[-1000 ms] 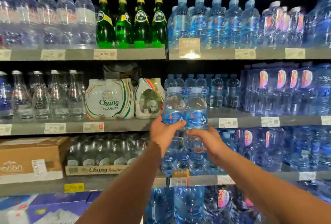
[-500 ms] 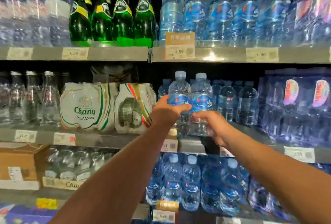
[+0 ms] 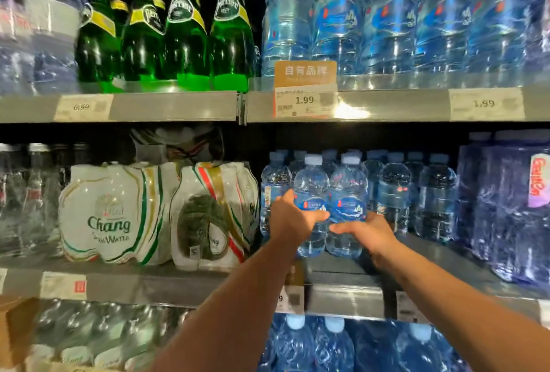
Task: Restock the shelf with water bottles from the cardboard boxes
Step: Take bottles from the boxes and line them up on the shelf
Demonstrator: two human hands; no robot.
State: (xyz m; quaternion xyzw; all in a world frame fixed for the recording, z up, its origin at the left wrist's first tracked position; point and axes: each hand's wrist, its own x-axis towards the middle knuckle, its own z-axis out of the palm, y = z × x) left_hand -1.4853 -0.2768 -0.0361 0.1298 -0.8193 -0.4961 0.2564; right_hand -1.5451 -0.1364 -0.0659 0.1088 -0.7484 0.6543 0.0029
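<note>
Two small clear water bottles with blue labels and pale caps stand side by side on the middle shelf (image 3: 342, 276). My left hand (image 3: 293, 217) grips the left bottle (image 3: 311, 181) around its middle. My right hand (image 3: 367, 231) grips the right bottle (image 3: 348, 184) low on its body. Both bottles sit just in front of a row of like bottles (image 3: 394, 187) further back on the same shelf. No cardboard box of bottles is visible near my hands.
White Chang soda water packs (image 3: 119, 214) stand left of my hands. Wrapped purple-blue bottle packs (image 3: 512, 205) fill the right. Green glass bottles (image 3: 184, 29) and tall blue bottles (image 3: 387, 20) line the shelf above. A brown carton edge (image 3: 15, 330) shows at the lower left.
Both hands have carried the two bottles up and forward from below shelf height onto the middle shelf. The view has moved closer to the shelf.
</note>
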